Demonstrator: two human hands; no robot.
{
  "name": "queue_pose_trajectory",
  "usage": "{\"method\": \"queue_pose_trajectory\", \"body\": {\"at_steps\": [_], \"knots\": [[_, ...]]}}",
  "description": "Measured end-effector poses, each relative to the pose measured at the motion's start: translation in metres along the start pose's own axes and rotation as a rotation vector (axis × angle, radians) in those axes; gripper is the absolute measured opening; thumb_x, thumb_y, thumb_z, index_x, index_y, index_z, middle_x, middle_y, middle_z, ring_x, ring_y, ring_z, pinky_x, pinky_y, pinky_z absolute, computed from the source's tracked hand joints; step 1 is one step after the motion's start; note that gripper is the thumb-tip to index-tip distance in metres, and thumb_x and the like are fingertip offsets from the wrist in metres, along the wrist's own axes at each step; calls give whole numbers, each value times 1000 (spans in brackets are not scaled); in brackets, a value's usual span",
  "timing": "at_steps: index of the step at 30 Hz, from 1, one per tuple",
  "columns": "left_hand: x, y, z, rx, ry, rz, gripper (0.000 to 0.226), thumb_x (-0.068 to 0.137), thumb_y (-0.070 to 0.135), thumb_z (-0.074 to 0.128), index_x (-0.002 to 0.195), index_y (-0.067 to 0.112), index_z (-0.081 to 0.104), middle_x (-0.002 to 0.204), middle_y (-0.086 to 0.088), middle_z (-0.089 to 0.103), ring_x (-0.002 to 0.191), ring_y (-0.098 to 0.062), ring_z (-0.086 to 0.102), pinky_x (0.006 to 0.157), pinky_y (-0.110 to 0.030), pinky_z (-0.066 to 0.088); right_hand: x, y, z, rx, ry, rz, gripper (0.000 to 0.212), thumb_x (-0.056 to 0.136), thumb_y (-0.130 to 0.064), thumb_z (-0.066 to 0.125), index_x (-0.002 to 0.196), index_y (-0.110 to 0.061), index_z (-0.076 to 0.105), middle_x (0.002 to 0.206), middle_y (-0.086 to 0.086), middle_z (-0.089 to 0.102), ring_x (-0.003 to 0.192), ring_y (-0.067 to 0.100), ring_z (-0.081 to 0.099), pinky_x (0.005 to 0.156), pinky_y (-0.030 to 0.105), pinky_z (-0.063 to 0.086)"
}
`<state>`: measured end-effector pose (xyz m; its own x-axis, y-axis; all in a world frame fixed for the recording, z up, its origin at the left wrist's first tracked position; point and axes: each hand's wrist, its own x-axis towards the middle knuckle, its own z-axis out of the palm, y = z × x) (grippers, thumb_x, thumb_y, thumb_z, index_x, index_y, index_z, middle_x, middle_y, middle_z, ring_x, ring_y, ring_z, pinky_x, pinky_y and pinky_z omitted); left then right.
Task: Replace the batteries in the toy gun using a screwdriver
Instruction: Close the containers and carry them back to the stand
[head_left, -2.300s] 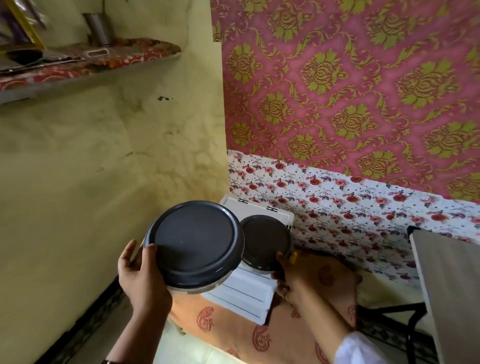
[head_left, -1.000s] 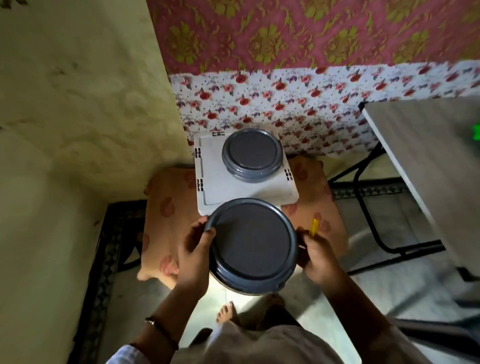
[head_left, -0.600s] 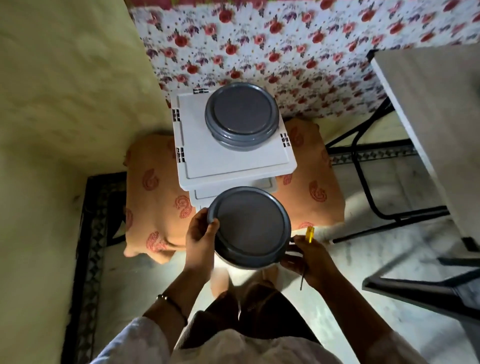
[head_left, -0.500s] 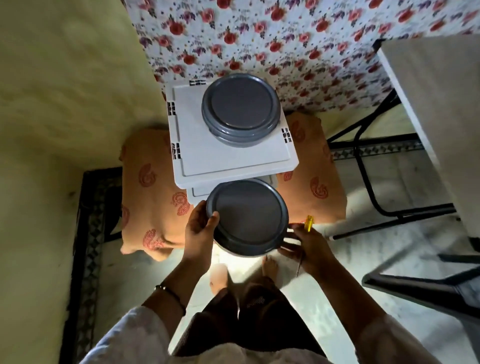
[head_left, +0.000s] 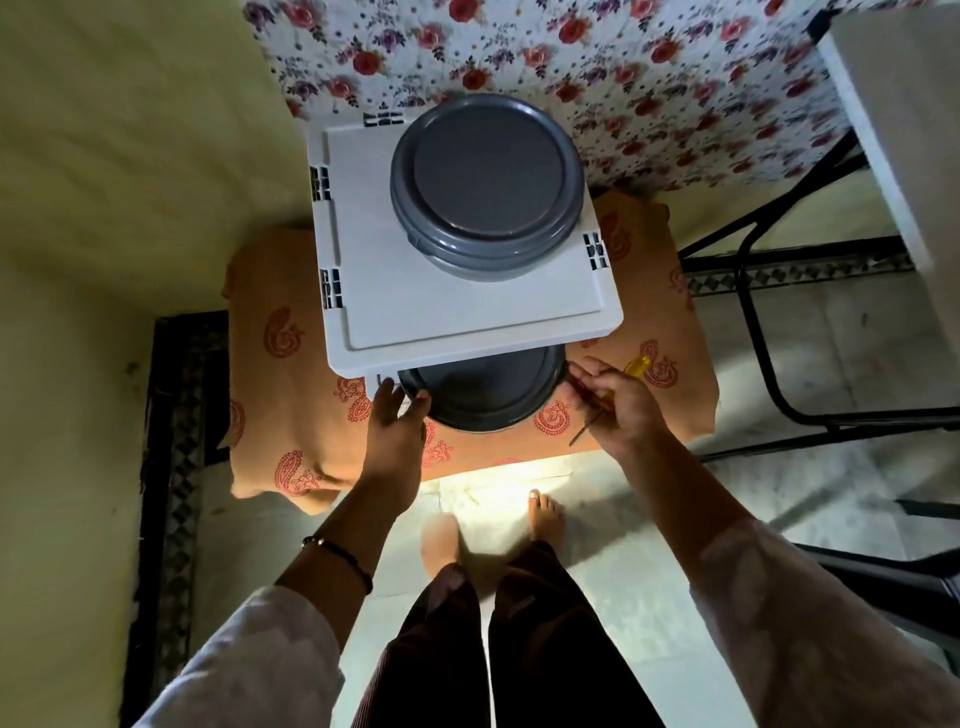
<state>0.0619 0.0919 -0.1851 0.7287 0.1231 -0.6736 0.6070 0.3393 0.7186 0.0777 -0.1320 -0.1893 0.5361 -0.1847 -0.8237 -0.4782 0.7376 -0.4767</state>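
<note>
A round container with a dark grey lid (head_left: 480, 397) sits low on the orange paisley cloth (head_left: 291, 374), half hidden under the white crate's front edge. My left hand (head_left: 397, 421) touches its left rim with the fingers. My right hand (head_left: 613, 400) is at its right rim and grips a yellow-handled screwdriver (head_left: 636, 366), whose thin shaft sticks out below the hand. No toy gun or batteries are in view.
A white plastic crate (head_left: 467, 317) stands on the cloth-covered stand, with a second grey-lidded container (head_left: 485, 182) on top. A floral wall covering is behind. A grey table (head_left: 904, 119) with black metal legs stands at the right. My bare feet are on the pale floor.
I have lowered the grey-lidded container from chest height onto the cloth, partly under the crate. The camera has tilted down. The screwdriver stays in my right hand.
</note>
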Motion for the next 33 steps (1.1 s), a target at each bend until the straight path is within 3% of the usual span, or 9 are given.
{"method": "queue_pose_trajectory", "body": {"at_steps": [4,12,15,17,19,24,27,31,33], "knots": [[-16,-3,6,-111,124,-69,45,96,-3,44,138,11,38,132,-18,53,124,-29,51,112,-40,35,2,1,2,-150,22,-18,22,91,7,38,90,-3,58,89,14,62,75,23,62,58,25,57],[-13,2,20,-92,78,6,37,97,-5,39,128,7,54,129,-3,59,122,-14,52,109,-31,36,10,-6,9,-77,-36,-40,20,92,5,41,96,0,60,96,15,65,86,24,64,70,27,57],[-6,7,25,-43,45,31,29,96,-5,41,101,15,61,97,9,65,92,0,57,88,-18,41,14,-9,16,-78,-53,-49,22,91,5,42,86,-4,61,94,13,65,84,23,64,78,31,54],[1,7,25,-20,63,28,31,94,-7,42,79,18,54,76,6,55,72,-3,48,70,-17,36,16,-11,19,-98,-67,-48,21,91,3,44,83,-6,62,92,12,66,84,22,65,83,34,51],[8,5,24,4,80,23,33,92,-7,43,74,20,47,71,4,44,67,-5,40,63,-19,30,17,-13,20,-124,-87,-37,19,90,2,47,85,-7,63,88,10,69,83,21,67,82,34,52],[6,3,25,66,35,36,33,97,-5,39,100,24,54,96,16,55,90,-1,51,91,-23,37,16,-18,16,-167,-88,-1,21,90,3,43,86,-6,62,78,11,71,68,21,68,63,31,56],[-5,-5,17,172,20,46,50,98,-2,38,143,19,35,135,12,42,123,-8,43,98,-27,33,5,-17,8,-262,24,-68,14,91,-3,44,86,-8,56,68,6,55,41,10,48,38,20,36],[-30,-12,-7,287,129,135,59,96,-2,45,149,15,23,153,-1,31,136,-13,35,101,-27,32,-18,-11,-8,-471,164,-262,13,94,-17,50,82,-12,54,61,1,50,45,10,39,40,20,30],[-40,-11,-22,368,184,212,61,96,3,48,149,17,22,153,-4,31,137,-15,33,104,-30,30,-35,-5,-11,-699,201,-514,16,92,-22,56,78,-15,58,64,4,53,54,13,43,48,23,34]]}}
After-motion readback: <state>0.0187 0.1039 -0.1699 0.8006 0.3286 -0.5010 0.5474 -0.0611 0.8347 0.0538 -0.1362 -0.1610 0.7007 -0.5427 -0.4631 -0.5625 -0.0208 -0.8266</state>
